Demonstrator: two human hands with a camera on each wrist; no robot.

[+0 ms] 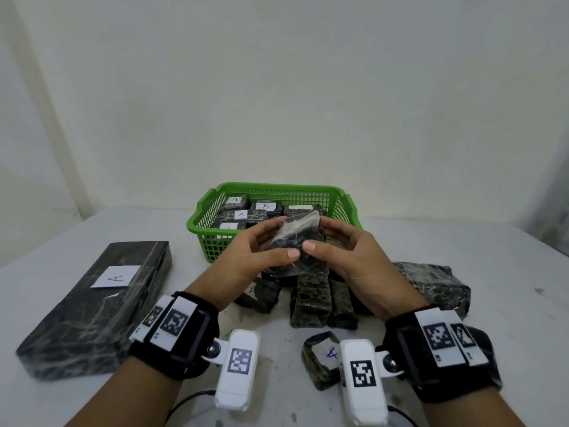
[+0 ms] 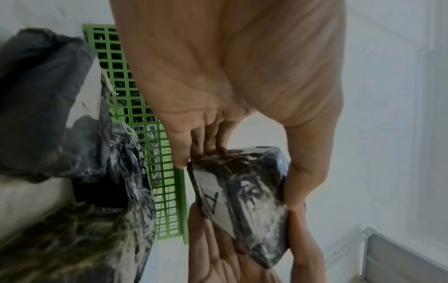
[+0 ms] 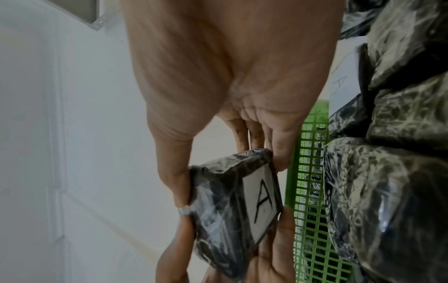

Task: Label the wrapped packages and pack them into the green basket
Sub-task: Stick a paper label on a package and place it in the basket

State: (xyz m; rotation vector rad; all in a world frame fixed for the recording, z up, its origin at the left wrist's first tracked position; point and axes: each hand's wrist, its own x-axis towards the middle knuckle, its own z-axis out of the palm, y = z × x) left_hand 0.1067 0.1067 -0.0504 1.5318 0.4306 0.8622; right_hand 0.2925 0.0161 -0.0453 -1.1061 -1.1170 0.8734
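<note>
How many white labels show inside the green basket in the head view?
5: back-left A label, B label beside it, unread label back right, middle A label, partial label front left. The held package may hide more.

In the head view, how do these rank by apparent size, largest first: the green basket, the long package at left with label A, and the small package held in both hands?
1. Green basket and long package: look alike; the package lies nearer the camera, so unsure.
2. Small held package, clearly smallest.
</note>
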